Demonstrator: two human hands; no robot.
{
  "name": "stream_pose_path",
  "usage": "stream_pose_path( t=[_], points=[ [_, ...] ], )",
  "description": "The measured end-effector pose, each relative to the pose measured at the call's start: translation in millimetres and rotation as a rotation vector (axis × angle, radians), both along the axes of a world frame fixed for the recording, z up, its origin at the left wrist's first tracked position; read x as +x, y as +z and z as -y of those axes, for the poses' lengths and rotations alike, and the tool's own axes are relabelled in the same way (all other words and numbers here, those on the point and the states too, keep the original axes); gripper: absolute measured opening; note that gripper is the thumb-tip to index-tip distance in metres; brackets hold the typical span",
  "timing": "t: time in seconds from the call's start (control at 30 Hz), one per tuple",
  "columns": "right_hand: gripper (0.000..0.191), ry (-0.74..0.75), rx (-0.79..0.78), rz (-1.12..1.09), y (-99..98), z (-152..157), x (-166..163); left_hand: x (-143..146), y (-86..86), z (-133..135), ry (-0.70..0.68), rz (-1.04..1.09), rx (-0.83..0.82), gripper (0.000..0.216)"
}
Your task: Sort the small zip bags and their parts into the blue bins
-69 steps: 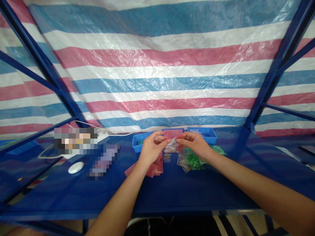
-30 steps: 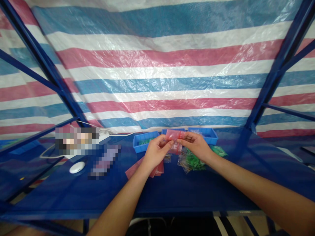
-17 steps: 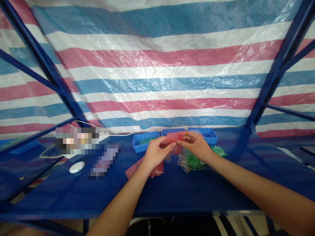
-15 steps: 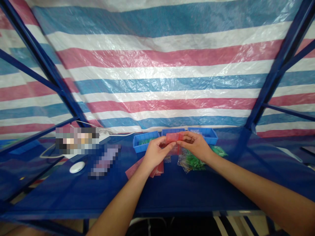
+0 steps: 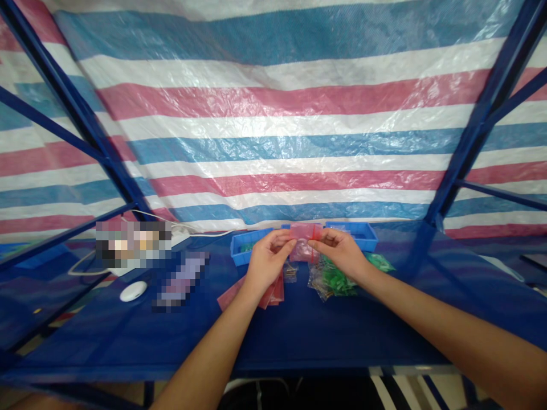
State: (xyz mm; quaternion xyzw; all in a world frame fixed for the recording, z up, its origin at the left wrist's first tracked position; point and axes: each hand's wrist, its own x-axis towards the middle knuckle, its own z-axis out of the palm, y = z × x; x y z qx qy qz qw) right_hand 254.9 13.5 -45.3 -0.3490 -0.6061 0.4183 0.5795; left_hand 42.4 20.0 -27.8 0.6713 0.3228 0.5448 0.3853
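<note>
A translucent pink plastic bag [image 5: 306,233] is held up between both hands above the blue table. My left hand [image 5: 270,255] pinches its left edge, thumb in front. At the opposite edge my right hand [image 5: 339,249] grips it the same way, near a darker red strip. Below my left hand lies a spread of more pink bags [image 5: 273,296], partly covered by my forearm. A small clear packet [image 5: 290,273] rests just under the held bag. Beneath my right hand sits a pile of green pieces [image 5: 339,280] beside clear packets [image 5: 320,285] with brass-coloured contents.
Behind the hands stand a blue bin [image 5: 241,250] on the left and another blue bin [image 5: 363,236] on the right. A white round object [image 5: 133,291] lies on the left of the table [image 5: 325,336]. Blue frame posts [image 5: 474,119] rise before a striped sheet [image 5: 277,125].
The pink bag has been raised slightly and opened out flatter between my hands. My fingers have shifted a little apart along its edges. The small clear packet underneath shows more fully.
</note>
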Motion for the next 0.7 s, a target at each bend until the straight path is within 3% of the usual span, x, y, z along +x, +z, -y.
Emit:
stream_pose_path(
  t=[0.13,0.23,0.33,0.4,0.53,0.7],
  points=[
    [0.038,-0.118,0.032,0.007,-0.9,-2.7,2.2,-2.5,2.9,2.9,0.161,-0.139,0.134,0.026],
    [0.038,-0.088,0.049,0.022,0.6,0.9,0.9,0.9,6.5,12.1,0.089,-0.261,0.187,0.026],
    [0.034,0.033,0.032,0.027,5.8,8.9,-2.8,5.8,9.9,20.0,-0.016,-0.328,0.223,0.034],
    [0.030,0.108,0.028,0.030,10.7,14.6,-5.4,6.5,11.7,21.8,-0.007,-0.370,0.236,0.034],
    [0.032,0.196,0.013,-0.009,15.8,20.0,-8.6,2.7,12.0,17.7,0.075,-0.359,0.172,0.028],
    [0.032,0.014,0.049,0.002,8.6,12.6,-6.4,0.7,7.8,10.3,0.013,-0.145,0.009,0.030]
  ],
)
